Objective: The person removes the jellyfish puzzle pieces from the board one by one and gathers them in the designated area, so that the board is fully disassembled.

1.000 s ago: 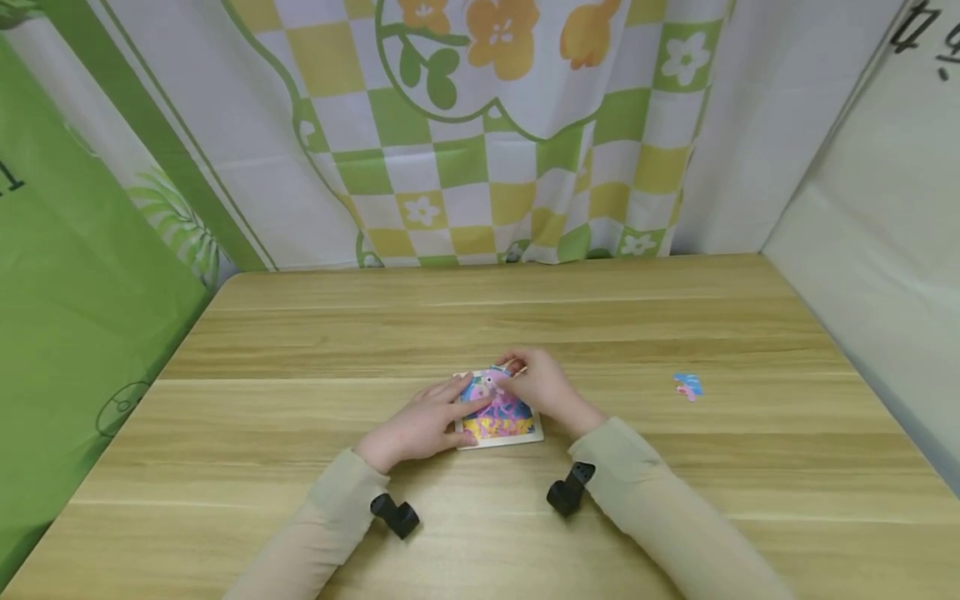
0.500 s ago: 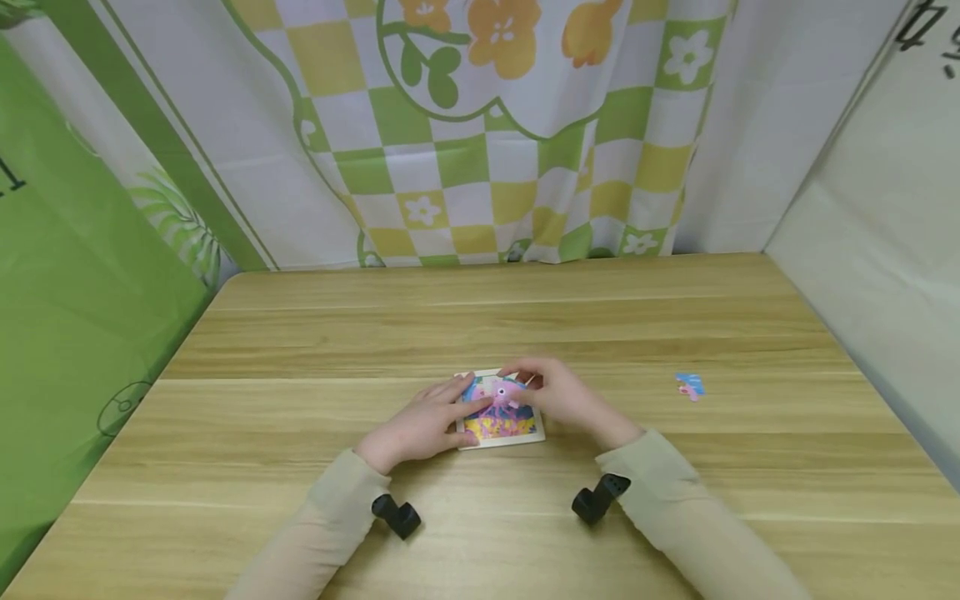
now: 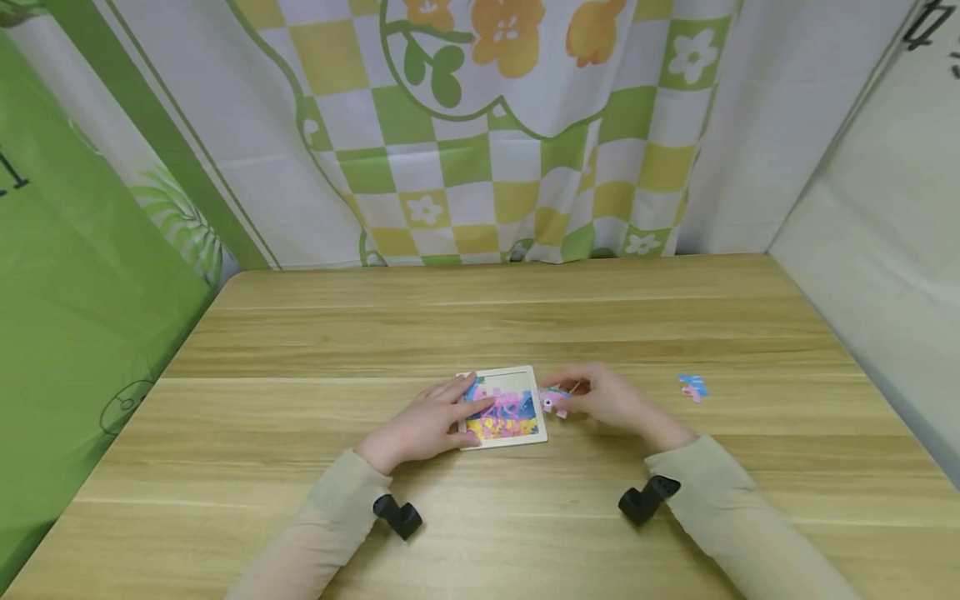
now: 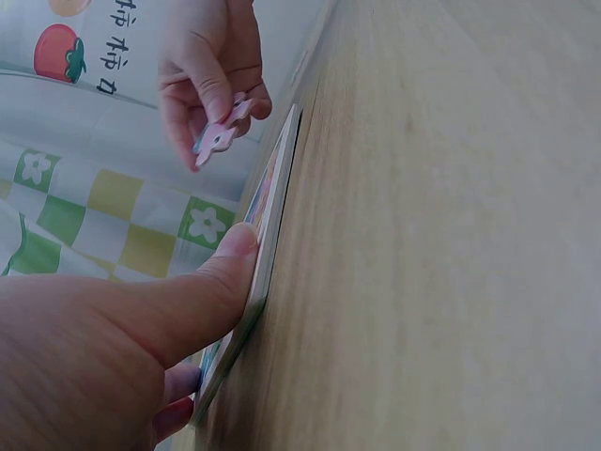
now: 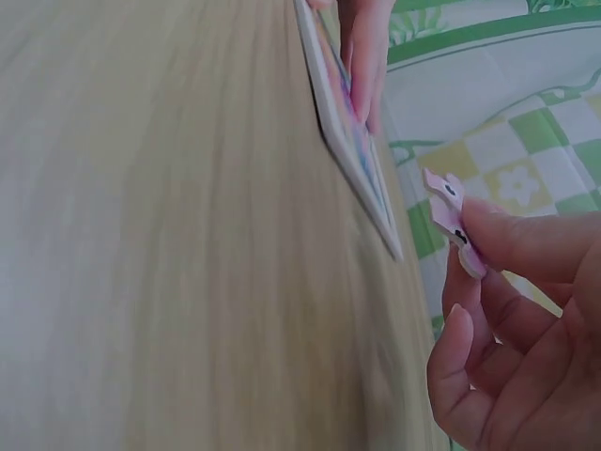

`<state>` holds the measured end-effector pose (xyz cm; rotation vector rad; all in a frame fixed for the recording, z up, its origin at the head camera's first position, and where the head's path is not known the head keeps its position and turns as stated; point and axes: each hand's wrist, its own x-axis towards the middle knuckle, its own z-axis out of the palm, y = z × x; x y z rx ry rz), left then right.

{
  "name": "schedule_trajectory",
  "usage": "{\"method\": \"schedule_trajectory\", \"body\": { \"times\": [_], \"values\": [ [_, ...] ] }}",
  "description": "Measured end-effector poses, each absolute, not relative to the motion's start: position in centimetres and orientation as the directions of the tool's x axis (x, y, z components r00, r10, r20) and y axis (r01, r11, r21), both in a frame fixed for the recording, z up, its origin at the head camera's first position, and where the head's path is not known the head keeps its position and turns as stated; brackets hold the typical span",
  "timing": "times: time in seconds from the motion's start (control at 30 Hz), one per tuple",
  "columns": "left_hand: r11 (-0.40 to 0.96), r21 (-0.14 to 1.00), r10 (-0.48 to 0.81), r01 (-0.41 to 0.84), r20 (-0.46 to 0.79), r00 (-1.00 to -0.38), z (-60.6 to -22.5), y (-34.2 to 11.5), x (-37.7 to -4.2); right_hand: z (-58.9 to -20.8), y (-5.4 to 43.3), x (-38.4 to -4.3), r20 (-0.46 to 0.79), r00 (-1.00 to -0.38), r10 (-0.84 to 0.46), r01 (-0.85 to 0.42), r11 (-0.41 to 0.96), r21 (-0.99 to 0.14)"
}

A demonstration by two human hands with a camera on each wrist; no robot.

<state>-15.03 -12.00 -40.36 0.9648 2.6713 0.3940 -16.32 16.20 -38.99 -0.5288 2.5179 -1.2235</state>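
Observation:
A square jigsaw puzzle tray (image 3: 510, 381) with a pale frame lies flat on the table, its lower part filled with pink, blue and yellow picture pieces. The top of its inside shows bare backing. My left hand (image 3: 416, 427) rests on the tray's left side, fingers extended over the picture and thumb on the near edge. Just right of the tray, my right hand (image 3: 615, 402) pinches a pink puzzle piece (image 3: 553, 402) with a printed eye between thumb and fingers. The right wrist view shows this puzzle piece (image 5: 449, 221) held clear of the table.
Another puzzle piece (image 3: 694, 387), blue and pink, lies by itself farther right on the wooden table (image 3: 360, 325). A checked, flowered curtain (image 3: 465, 167) hangs behind the table's far edge. Black wrist devices (image 3: 397, 517) sit at both cuffs.
My right hand has drawn the pink piece out of the tray's upper part and carried it right, past the frame. That leaves bare backing there. My left hand has stayed in place.

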Motion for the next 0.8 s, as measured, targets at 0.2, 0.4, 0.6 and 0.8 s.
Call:
{"method": "schedule_trajectory", "body": {
  "times": [0.2,0.4,0.6,0.8],
  "values": [
    [0.744,0.343,0.65,0.574,-0.171,-0.741,-40.2,-12.0,-15.0,-38.6,18.4,-16.4,-0.119,-0.867,-0.484,-0.225,0.594,-0.772],
    [0.747,0.346,0.647,0.569,-0.177,-0.742,-40.4,-12.0,-15.1,-37.7,20.7,-16.7,-0.115,-0.852,-0.51,-0.26,0.605,-0.753],
    [0.738,0.343,0.656,0.581,-0.164,-0.737,-40.5,-12.0,-15.1,-36.4,22.8,-17.2,-0.051,-0.906,-0.421,-0.28,0.684,-0.674],
    [0.738,0.348,0.656,0.579,-0.165,-0.737,-40.4,-12.0,-15.0,-35.4,24.5,-17.6,-0.063,-0.925,-0.374,-0.245,0.715,-0.655]
  ]
}}
